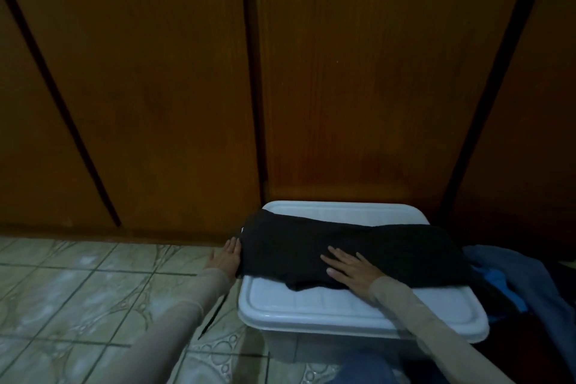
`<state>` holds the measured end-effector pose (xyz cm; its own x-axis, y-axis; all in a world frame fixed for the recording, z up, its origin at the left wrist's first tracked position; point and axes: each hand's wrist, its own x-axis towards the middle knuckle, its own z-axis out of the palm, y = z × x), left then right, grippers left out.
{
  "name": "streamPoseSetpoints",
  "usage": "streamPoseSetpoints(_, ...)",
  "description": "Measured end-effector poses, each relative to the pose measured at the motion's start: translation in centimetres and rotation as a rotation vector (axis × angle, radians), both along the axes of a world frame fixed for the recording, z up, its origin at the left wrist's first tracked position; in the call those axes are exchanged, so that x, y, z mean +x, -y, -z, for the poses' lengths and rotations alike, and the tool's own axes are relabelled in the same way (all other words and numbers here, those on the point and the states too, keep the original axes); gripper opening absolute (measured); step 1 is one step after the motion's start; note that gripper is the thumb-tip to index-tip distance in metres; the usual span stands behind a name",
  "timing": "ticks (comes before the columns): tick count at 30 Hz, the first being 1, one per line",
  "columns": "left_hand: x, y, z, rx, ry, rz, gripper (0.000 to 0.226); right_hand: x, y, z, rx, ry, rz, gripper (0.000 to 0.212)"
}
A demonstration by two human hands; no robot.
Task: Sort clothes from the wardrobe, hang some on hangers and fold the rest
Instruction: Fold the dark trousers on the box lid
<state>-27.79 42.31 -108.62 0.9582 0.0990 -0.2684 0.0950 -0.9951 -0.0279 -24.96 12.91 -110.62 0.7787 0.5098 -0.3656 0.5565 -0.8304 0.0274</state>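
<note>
Folding in progress: my right hand (350,270) lies flat, fingers straight, on a dark, partly folded cloth garment (349,248) spread across the lid of a white plastic storage box (327,309), apparently pinning it in place. My left hand (227,257), also flat-fingered, presses the garment's left edge, likely squaring the fold. Blue clothes (511,274) wait beside the box, before brown wooden wardrobe doors (187,87).

My right hand (350,268) lies flat, fingers straight and spread, on the black garment (389,246), while my left hand (226,257), fingers straight, touches its left end.
</note>
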Motion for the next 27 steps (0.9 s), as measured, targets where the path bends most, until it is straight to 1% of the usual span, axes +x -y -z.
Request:
streamPoseSetpoints(1, 0.2, 0.7, -0.3, -0.028, 0.003, -0.016, 0.071, -0.1, 0.6, -0.1, -0.019, 0.018, 0.028, 0.067)
streamPoseSetpoints(4, 0.9, 3.4, -1.2, -0.107, 0.074, -0.058, 0.071, -0.5, 2.3, -0.8, 0.135, 0.029, 0.338, 0.055)
streamPoseSetpoints(6, 1.0, 5.9, -1.5, -0.159, 0.123, -0.018, 0.068, -0.6, 3.5, -0.8, 0.158, 0.093, 0.496, 0.053)
streamPoseSetpoints(8, 1.3, 8.6, -1.2, -0.207, 0.134, 0.065, 0.061, -0.6, 5.3, -0.6, 0.157, 0.167, 0.617, 0.053)
streamPoseSetpoints(10, 1.8, 11.3, -0.5, -0.253, 0.098, 0.169, 0.055, -0.8, 7.4, -0.5, 0.149, 0.223, 0.715, 0.052)
streamPoseSetpoints(13, 2.2, 15.7, 0.4, -0.257, 0.023, 0.369, 0.053, -1.6, 10.9, -1.0, 0.176, 0.276, 0.794, 0.052)
streamPoseSetpoints(16, 2.1, 19.9, 0.8, -0.284, 0.016, 0.569, 0.049, -2.5, 13.4, -1.7, 0.294, 0.336, 0.889, 0.051)
streamPoseSetpoints(18, 1.9, 22.3, 0.7, -0.331, 0.045, 0.647, 0.047, -2.6, 14.7, -1.5, 0.409, 0.387, 1.048, 0.050)
streamPoseSetpoints(19, 1.8, 23.5, 0.6, -0.346, 0.057, 0.680, 0.047, -2.6, 15.4, -1.3, 0.485, 0.381, 1.142, 0.054)
streamPoseSetpoints(20, 1.7, 24.6, 0.4, -0.351, 0.065, 0.709, 0.047, -2.5, 16.0, -1.1, 0.575, 0.353, 1.247, 0.062)
streamPoseSetpoints(22, 1.6, 26.5, 0.1, -0.354, 0.083, 0.747, 0.046, -2.5, 17.1, -0.5, 0.641, 0.203, 1.430, 0.083)
streamPoseSetpoints(23, 1.7, 27.2, 0.1, -0.361, 0.096, 0.754, 0.044, -2.6, 17.4, -0.3, 0.633, 0.127, 1.481, 0.091)
streamPoseSetpoints(25, 1.9, 28.1, 0.3, -0.390, 0.113, 0.751, 0.041, -2.1, 17.9, 0.6, 0.655, 0.040, 1.518, 0.099)
streamPoseSetpoints(27, 2.2, 28.2, 0.5, -0.425, 0.109, 0.742, 0.039, -1.2, 18.3, 1.6, 0.779, -0.040, 1.540, 0.107)
